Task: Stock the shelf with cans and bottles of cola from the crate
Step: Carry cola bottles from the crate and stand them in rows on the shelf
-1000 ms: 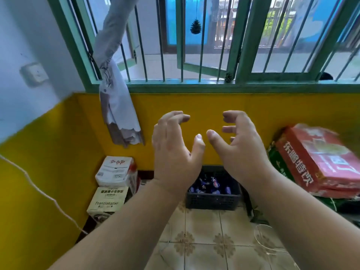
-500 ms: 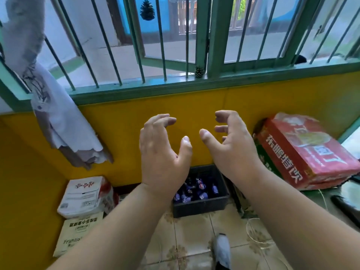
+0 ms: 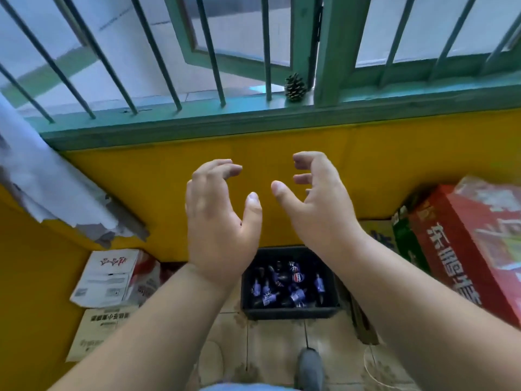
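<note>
Crate [image 3: 290, 313] of cola bottles [image 3: 293, 286] sits below left hand [image 3: 218, 221] and right hand [image 3: 318, 210], both loosely curled, empty.

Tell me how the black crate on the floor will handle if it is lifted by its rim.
The black crate will probably feel heavy, since many cola bottles fill it. They lie jumbled, so they may shift or roll when it tilts. Its walls look like rigid plastic, so it should hold its shape.

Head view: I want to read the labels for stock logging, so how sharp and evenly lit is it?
Head view: daylight through the barred window washes out the outside; wide-angle bends the sill; the crate sits in shade, its bottles small and soft; both hands sharp.
</note>
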